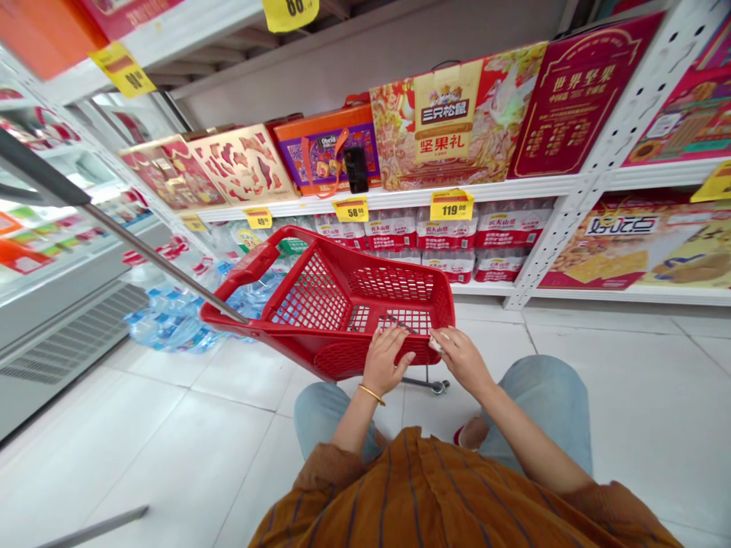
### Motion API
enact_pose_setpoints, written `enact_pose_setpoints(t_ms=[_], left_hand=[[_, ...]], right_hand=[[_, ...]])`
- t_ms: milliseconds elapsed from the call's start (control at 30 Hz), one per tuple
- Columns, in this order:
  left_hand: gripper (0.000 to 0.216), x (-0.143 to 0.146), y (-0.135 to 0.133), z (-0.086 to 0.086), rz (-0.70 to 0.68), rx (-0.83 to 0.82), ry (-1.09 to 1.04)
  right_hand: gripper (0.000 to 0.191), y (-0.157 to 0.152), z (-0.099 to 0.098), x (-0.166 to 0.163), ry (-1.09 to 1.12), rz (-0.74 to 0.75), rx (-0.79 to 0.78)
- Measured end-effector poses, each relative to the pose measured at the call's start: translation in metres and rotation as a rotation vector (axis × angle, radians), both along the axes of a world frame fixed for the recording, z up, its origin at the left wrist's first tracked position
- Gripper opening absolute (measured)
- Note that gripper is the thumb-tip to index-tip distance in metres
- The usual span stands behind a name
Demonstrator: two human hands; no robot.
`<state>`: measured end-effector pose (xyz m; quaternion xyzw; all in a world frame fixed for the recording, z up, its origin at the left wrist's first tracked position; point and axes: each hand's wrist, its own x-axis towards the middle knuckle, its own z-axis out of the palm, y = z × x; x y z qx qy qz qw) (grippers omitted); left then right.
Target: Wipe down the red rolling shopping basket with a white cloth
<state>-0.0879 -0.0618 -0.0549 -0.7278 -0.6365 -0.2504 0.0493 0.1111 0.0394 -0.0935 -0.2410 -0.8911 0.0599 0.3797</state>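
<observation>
A red plastic shopping basket on wheels [343, 346] stands right in front of my knees, its slotted inside holding nothing that I can see. My left hand [385, 364], with a gold bangle [371, 394] at the wrist, lies on the basket's near rim with its fingers stretched out and the thumb apart. At the rim's right corner, my right hand [461, 359] pinches a small crumpled white piece, like a tissue or wipe [435, 345], against the red plastic. A metal pull handle [165, 262] slants up from the basket's left end.
Shelves ahead carry gift boxes [451, 125], a small black device [356, 169] and yellow price tags [451, 205]. Below stand packs of bottled water [445, 232]. More bottles [177, 308] lie on the floor at left, beside a refrigerated case [62, 342]. A grey bar [94, 527] shows at lower left.
</observation>
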Motion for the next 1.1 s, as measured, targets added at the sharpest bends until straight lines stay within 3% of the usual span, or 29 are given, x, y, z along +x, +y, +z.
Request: enact_pose_setpoints(t_ms=[267,367,500,733,1100], left_hand=[[0.049,-0.006,-0.009,0.005,0.069,0.015,0.101],[0.056,0.007,-0.010,0.005,0.107,0.023,0.144],[0.063,0.035,-0.008,-0.002,0.022,-0.015,0.152],[0.063,0.045,-0.003,-0.018,0.065,-0.013,0.088],[0.058,0.034,-0.002,-0.010,-0.044,-0.083,-0.072]], right_hand=[[0.039,-0.017,0.005,-0.021,0.009,-0.046,-0.002],[0.038,-0.023,0.008,-0.026,0.010,-0.040,0.008],[0.044,-0.026,0.009,-0.027,-0.004,-0.001,0.016],[0.047,-0.013,0.002,-0.020,-0.008,0.140,0.040],[0.032,0.021,-0.002,-0.004,-0.038,0.285,-0.033]])
